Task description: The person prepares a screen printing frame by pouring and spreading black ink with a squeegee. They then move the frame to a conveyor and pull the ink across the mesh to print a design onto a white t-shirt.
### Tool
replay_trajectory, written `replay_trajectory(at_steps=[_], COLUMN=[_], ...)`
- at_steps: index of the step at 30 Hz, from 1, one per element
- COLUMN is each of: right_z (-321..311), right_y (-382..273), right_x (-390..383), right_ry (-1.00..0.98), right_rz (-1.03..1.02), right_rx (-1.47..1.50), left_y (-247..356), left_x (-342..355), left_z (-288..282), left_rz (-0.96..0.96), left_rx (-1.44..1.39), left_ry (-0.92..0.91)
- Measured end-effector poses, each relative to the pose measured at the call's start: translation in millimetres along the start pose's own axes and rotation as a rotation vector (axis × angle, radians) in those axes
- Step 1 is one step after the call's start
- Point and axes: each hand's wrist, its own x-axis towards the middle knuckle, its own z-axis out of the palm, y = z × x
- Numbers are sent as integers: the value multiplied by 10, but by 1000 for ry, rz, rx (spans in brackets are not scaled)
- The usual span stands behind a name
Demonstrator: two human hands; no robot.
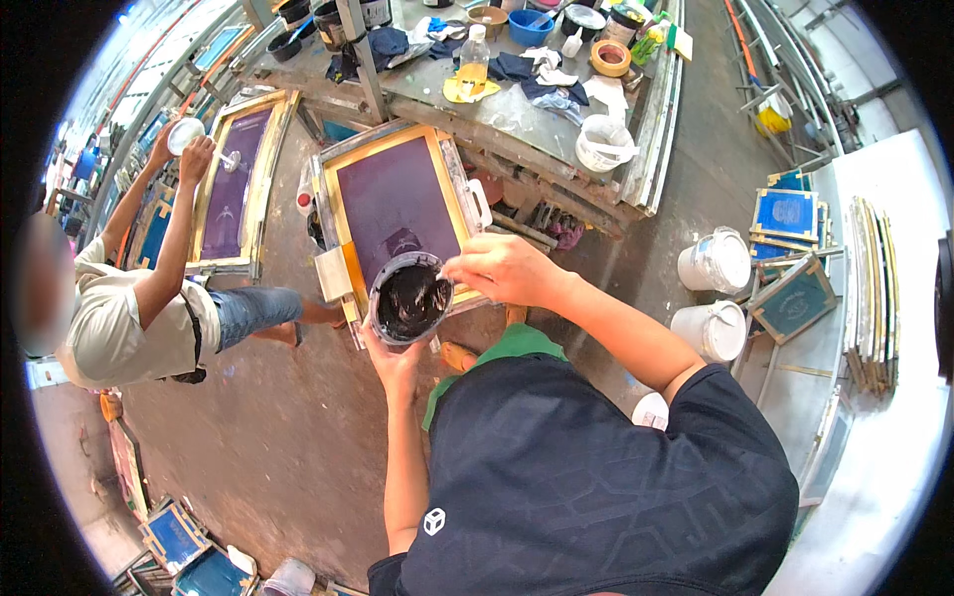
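Observation:
My left hand [396, 360] grips a round tub of black, glossy ink [410, 303] from its lower side, tilted over a screen frame. My right hand [502, 266] is at the tub's upper right rim, fingers closed; what they hold is too small to make out. Beneath the tub lies the screen [383, 189], a purple mesh in a yellow-taped frame, with a dark design near its lower part. A yellow-and-cream block [336, 272] sits at that frame's left side.
At left, a co-worker [139, 323] holds a white container over another purple screen [229, 189]. A cluttered bench [432, 89] stands beyond my screen, with tape, bottles and cloths. White buckets [714, 263] and stacked screens [785, 214] are at right; more screens [177, 536] lie bottom left.

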Motion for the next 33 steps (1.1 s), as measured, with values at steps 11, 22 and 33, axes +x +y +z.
replay_trajectory(at_steps=[11, 22, 33], right_z=[60, 16, 2], right_y=[-78, -86, -19], right_x=[22, -20, 4], right_ry=[7, -17, -4], right_rz=[8, 66, 22], right_rx=[28, 103, 112], left_y=[90, 143, 61], left_x=[-40, -52, -13], left_z=[37, 106, 79], left_rz=[-4, -7, -3], left_rx=[26, -15, -12], left_ry=[-9, -6, -26])
